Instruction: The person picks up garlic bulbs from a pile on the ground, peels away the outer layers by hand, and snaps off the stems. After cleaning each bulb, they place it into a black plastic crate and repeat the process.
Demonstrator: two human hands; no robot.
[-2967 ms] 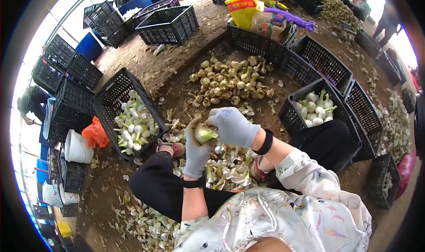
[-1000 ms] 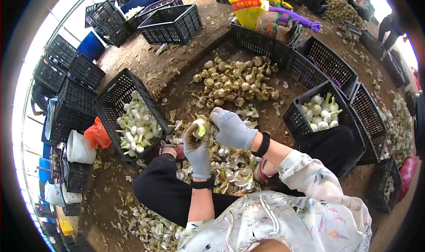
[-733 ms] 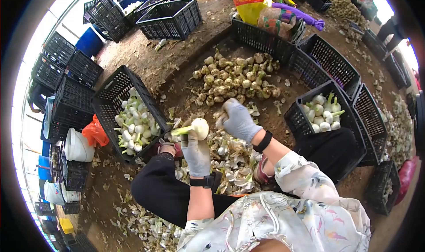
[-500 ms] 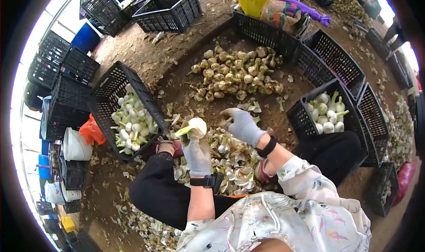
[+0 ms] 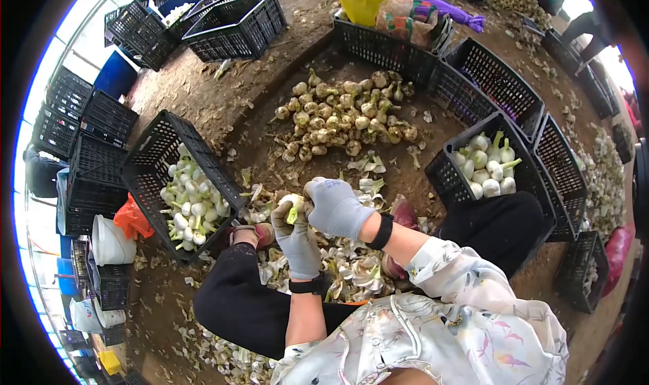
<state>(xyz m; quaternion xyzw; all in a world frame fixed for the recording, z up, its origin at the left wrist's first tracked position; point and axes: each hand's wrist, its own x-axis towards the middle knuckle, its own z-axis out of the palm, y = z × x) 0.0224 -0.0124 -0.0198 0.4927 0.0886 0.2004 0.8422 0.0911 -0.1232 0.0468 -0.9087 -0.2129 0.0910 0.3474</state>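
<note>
- The gloved right hand (image 5: 336, 208), held apart from the garlic bulb (image 5: 295, 200) a moment ago, is now brought up against it; the gap between them is closed.
- The bulb is held in the gloved left hand (image 5: 296, 243), above the loose peelings (image 5: 355, 270) that are strewn between the shoes (image 5: 403, 216).
- The bulb is also turned: the stem (image 5: 292, 215), pointed off to the left a moment ago, is now faced upward, with its green end shown.
- The left fingers are curled around the bulb and pressed to its sides. The right fingers are folded in toward the palm at the bulb's right side — whether any skin is pinched by them cannot be told, as their tips are hidden.
- By this change, the handling is judged to be shared by both hands again; the bulb is taken to be in the midst of being worked on.
- No clear change is seen around them: soil-stained bulbs (image 5: 345, 114) are heaped on the floor (image 5: 412, 182) beyond the hands, and clean white bulbs (image 5: 193, 209) are kept in the left crate (image 5: 150, 162) and the right crate (image 5: 445, 177) — neither crate is touched by a hand.
</note>
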